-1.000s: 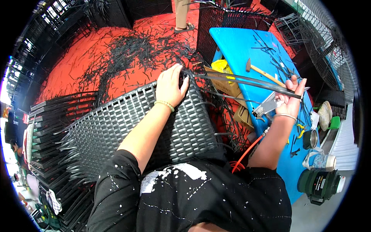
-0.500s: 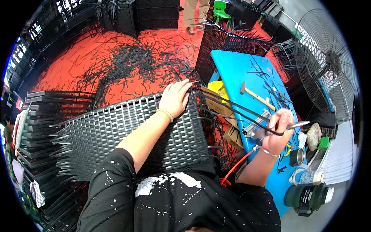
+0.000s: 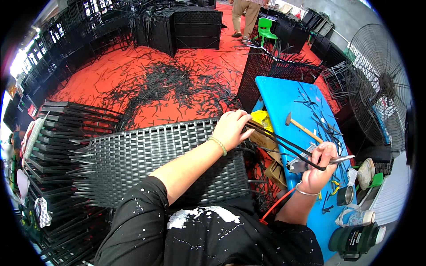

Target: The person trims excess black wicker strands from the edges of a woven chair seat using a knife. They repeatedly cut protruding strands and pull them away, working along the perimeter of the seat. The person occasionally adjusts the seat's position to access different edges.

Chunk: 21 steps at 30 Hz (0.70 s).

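Observation:
A dark grey woven panel (image 3: 164,159) lies across my lap, with loose strip ends fraying from its left side. At its far right corner, my left hand (image 3: 230,131) closes thumb and fingers around black flat strips (image 3: 284,142) that run out from the edge. Those strips stretch right to my right hand (image 3: 320,166), which is wrapped round their looped end. A pointed metal tool (image 3: 342,159) also sticks out of that fist; its handle is hidden. Beside the right hand is a silver air tool (image 3: 298,166) with a red hose (image 3: 277,206), partly covered.
On the blue table (image 3: 277,95) are a hammer (image 3: 304,128), strip scraps, a metal cup (image 3: 345,195) and a dark green jug (image 3: 357,239). Black frames (image 3: 57,146) are stacked at left. A large fan (image 3: 384,84) stands right. Strip offcuts litter the red floor; a person (image 3: 244,17) stands beyond.
My left hand has slid right along the panel's far edge to the corner and closed on the strips. My right hand keeps its grip. The whole view has shifted.

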{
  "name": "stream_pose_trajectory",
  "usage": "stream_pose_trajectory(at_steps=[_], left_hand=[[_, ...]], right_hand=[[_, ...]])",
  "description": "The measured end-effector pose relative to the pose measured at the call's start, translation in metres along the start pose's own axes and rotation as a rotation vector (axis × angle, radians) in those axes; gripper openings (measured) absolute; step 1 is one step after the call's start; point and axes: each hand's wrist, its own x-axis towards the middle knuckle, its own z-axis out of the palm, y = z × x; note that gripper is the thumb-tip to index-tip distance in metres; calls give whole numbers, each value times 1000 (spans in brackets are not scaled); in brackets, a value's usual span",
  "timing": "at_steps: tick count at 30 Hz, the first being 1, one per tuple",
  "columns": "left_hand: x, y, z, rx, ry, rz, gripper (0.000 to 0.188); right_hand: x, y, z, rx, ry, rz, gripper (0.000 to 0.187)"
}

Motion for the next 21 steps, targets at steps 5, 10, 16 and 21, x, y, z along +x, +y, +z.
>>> stream_pose_trajectory(at_steps=[5,10,16,21], left_hand=[[6,12,-4,-92,4,119,29],[5,35,-6,-195,-31,121,32],[12,47,-14,-182,103,152,27],[11,51,-15,-190,72,166,18]], right_hand=[[-1,0,7,-2,14,6,26],[-2,-5,10,-19,32,-10,25],[-3,-4,10,-47,15,-22,28],[-1,-3,10,-61,24,-23,30]])
